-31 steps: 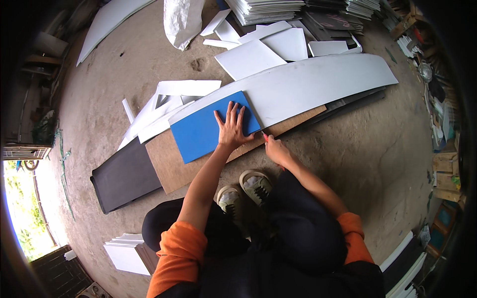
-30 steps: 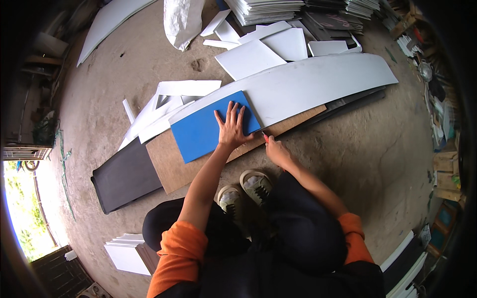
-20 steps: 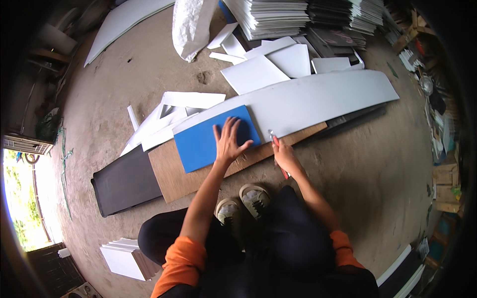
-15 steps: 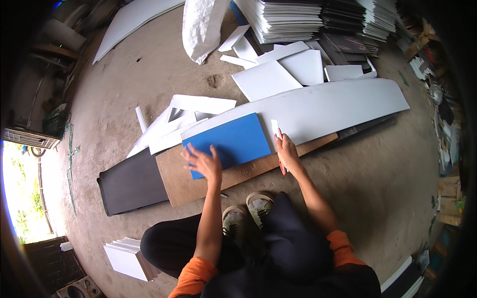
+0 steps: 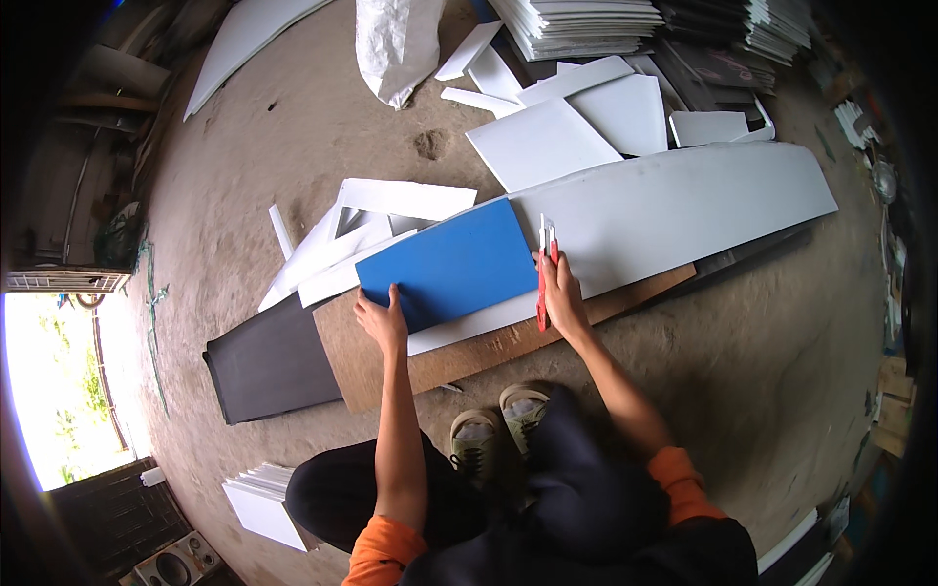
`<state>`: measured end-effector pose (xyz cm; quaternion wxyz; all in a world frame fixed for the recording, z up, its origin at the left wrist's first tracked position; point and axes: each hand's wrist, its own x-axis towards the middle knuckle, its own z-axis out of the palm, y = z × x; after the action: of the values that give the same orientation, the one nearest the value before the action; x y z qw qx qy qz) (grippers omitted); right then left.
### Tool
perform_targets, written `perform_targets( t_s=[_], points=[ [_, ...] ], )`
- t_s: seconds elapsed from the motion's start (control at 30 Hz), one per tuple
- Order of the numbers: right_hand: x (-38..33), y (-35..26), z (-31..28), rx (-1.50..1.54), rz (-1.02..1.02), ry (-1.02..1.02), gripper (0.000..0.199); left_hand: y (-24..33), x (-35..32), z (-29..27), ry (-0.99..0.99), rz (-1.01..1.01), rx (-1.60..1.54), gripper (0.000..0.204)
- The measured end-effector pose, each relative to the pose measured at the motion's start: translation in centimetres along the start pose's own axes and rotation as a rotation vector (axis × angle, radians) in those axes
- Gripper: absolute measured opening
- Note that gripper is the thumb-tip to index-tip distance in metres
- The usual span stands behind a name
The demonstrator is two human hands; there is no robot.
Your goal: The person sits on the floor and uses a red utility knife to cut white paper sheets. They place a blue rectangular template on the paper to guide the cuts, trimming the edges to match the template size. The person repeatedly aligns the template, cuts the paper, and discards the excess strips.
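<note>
A flat blue board (image 5: 454, 259) lies over the near edge of a long white sheet (image 5: 674, 205). At the blue board's near left corner, my left hand (image 5: 381, 317) grips the edge, thumb on top. My right hand (image 5: 562, 293) is closed around a slim red-handled cutter (image 5: 542, 305) just past the board's right end, above the white sheet. Two narrow pale tips point up from that hand; whether they belong to one tool or two I cannot tell. Under the white sheet is a brown board (image 5: 469, 363), and a dark grey sheet (image 5: 274, 366) extends to the left.
White offcuts (image 5: 405, 198) lie beyond the sheet, with larger white pieces (image 5: 542, 146) farther right. Stacked sheets (image 5: 581, 27) and a white sack (image 5: 396, 49) stand at the back. A stack of white panels (image 5: 264, 513) is beside my left knee.
The blue board has shifted away from me, baring a white strip along its near edge. My left hand has gone from spread over the board to its edge. The cutter is now more upright.
</note>
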<state>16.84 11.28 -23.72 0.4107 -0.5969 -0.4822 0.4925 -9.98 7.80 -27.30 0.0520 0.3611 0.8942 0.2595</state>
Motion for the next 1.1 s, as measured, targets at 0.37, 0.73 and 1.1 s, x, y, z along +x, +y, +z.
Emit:
perform_targets(
  t_s=[0.37,0.73,1.1],
  points=[
    [10.5,-0.3,-0.9,-0.332,-0.457,-0.014,0.029,1.2,1.9,0.6,-0.051,-0.006,-0.01,0.091],
    [9.9,2.1,-2.0,-0.331,-0.377,-0.116,0.028,-1.8,-1.5,-0.6,-0.08,0.044,-0.035,0.088],
    [-1.0,2.8,-2.6,0.014,0.038,-0.048,0.029,-5.1,-1.9,-1.0,-0.161,0.122,-0.281,0.072]
  ],
)
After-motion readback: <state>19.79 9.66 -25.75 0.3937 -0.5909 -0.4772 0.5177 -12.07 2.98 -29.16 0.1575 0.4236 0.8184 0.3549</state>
